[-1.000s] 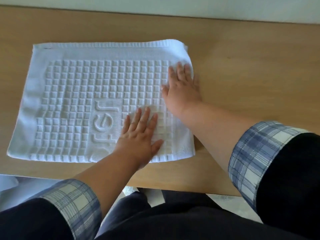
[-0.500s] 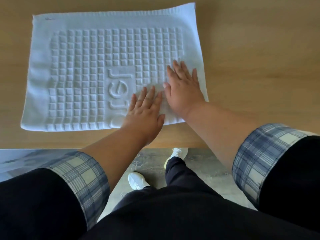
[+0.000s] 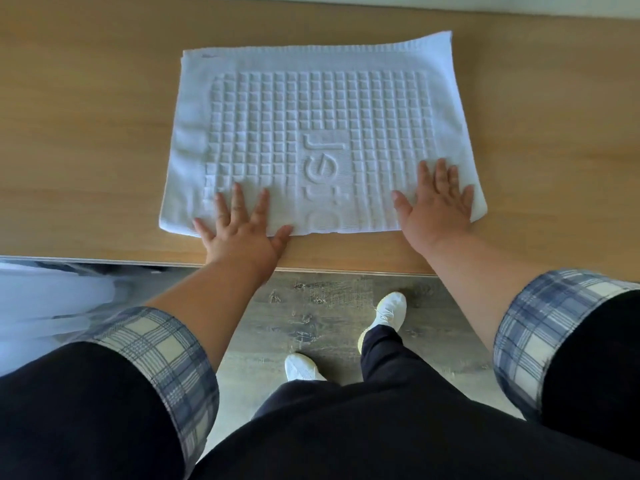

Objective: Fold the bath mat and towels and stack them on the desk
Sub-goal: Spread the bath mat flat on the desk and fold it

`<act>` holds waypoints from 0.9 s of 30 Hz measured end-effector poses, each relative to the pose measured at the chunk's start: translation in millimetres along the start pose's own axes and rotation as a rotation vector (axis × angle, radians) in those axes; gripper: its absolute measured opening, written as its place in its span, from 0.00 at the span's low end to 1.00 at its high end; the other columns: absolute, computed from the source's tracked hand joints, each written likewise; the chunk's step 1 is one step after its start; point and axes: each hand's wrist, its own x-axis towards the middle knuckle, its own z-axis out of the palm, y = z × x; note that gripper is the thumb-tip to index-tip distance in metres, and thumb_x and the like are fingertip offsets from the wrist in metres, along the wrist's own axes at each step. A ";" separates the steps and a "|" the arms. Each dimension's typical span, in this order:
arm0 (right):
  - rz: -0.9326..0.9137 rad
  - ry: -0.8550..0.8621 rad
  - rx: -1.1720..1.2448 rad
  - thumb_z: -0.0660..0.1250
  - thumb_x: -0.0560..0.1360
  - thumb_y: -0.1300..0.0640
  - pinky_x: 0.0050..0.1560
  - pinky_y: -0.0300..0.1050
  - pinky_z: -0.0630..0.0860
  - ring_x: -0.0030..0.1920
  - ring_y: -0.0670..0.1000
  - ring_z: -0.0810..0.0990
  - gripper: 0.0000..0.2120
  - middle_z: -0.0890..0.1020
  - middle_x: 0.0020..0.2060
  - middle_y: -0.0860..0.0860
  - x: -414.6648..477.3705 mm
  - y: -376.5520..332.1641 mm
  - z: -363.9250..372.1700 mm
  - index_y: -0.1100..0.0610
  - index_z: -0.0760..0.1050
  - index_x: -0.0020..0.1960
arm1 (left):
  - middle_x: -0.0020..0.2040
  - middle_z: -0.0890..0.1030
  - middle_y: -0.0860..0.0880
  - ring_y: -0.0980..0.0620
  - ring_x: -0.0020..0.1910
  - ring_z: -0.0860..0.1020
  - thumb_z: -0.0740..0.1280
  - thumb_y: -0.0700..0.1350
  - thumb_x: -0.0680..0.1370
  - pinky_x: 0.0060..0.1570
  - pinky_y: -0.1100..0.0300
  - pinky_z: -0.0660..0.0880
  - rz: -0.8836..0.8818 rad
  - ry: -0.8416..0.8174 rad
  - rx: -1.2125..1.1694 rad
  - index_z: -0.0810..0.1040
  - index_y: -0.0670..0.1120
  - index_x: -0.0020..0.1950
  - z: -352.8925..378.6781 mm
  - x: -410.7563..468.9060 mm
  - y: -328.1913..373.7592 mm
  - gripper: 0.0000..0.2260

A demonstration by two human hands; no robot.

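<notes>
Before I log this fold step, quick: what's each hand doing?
Left hand: open, fingers spread, flat on the near edge of the bath mat.
Right hand: open, flat on the bath mat near its right corner.

Left hand: palm down, fingers straight and spread, near the desk's front edge.
Right hand: palm down, fingers straight, thumb out, well apart from the left.

White waffle-grid bath mat (raised lettering mid-panel), folded flat on wooden desk
</notes>
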 end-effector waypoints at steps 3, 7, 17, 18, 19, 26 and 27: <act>0.136 -0.001 0.029 0.40 0.78 0.31 0.78 0.60 0.41 0.80 0.55 0.38 0.37 0.39 0.80 0.54 -1.6 11.4 0.4 0.49 0.38 0.81 | 0.78 0.31 0.48 0.42 0.77 0.33 0.35 0.73 0.73 0.70 0.31 0.38 -0.094 -0.013 0.000 0.30 0.62 0.76 -2.3 1.2 -30.6 0.34; 0.354 -0.059 0.141 0.43 0.79 0.32 0.77 0.61 0.43 0.80 0.56 0.40 0.38 0.42 0.81 0.54 -7.2 23.6 -4.4 0.50 0.36 0.81 | 0.78 0.31 0.45 0.40 0.77 0.34 0.36 0.72 0.74 0.70 0.32 0.38 -0.101 -0.034 0.000 0.29 0.60 0.76 -4.7 -1.6 -37.6 0.34; -0.044 -0.131 0.001 0.42 0.82 0.37 0.78 0.57 0.37 0.79 0.53 0.35 0.33 0.37 0.80 0.52 -39.6 4.2 -7.5 0.49 0.38 0.81 | 0.76 0.26 0.50 0.43 0.75 0.29 0.44 0.66 0.80 0.73 0.35 0.39 0.065 -0.115 0.021 0.31 0.60 0.77 -9.0 -15.4 -25.2 0.31; 0.007 -0.138 0.031 0.43 0.82 0.36 0.78 0.56 0.38 0.79 0.53 0.35 0.33 0.37 0.80 0.53 -37.4 7.2 -13.1 0.50 0.38 0.81 | 0.77 0.27 0.50 0.43 0.76 0.30 0.43 0.66 0.79 0.73 0.35 0.39 0.058 -0.115 0.031 0.31 0.59 0.77 -11.1 -15.6 -24.1 0.32; 0.034 -0.134 0.071 0.43 0.82 0.36 0.78 0.56 0.38 0.79 0.53 0.36 0.34 0.37 0.80 0.53 -34.3 7.1 -19.5 0.51 0.39 0.81 | 0.77 0.28 0.49 0.44 0.76 0.30 0.42 0.67 0.79 0.74 0.36 0.39 0.066 -0.113 0.042 0.31 0.58 0.77 -13.8 -16.3 -21.1 0.32; -0.237 -0.063 0.133 0.45 0.83 0.40 0.78 0.54 0.37 0.79 0.51 0.36 0.30 0.41 0.81 0.51 27.5 -13.2 -40.0 0.50 0.43 0.81 | 0.76 0.27 0.50 0.50 0.72 0.25 0.41 0.65 0.80 0.73 0.47 0.30 0.376 -0.090 0.028 0.34 0.58 0.78 -22.5 2.5 62.0 0.30; -0.248 -0.071 0.111 0.45 0.84 0.41 0.78 0.54 0.38 0.79 0.51 0.37 0.29 0.42 0.81 0.51 39.3 -11.8 -39.4 0.50 0.45 0.81 | 0.76 0.28 0.50 0.51 0.72 0.25 0.41 0.63 0.81 0.72 0.47 0.29 0.426 -0.075 0.029 0.34 0.58 0.78 -21.8 8.7 77.1 0.28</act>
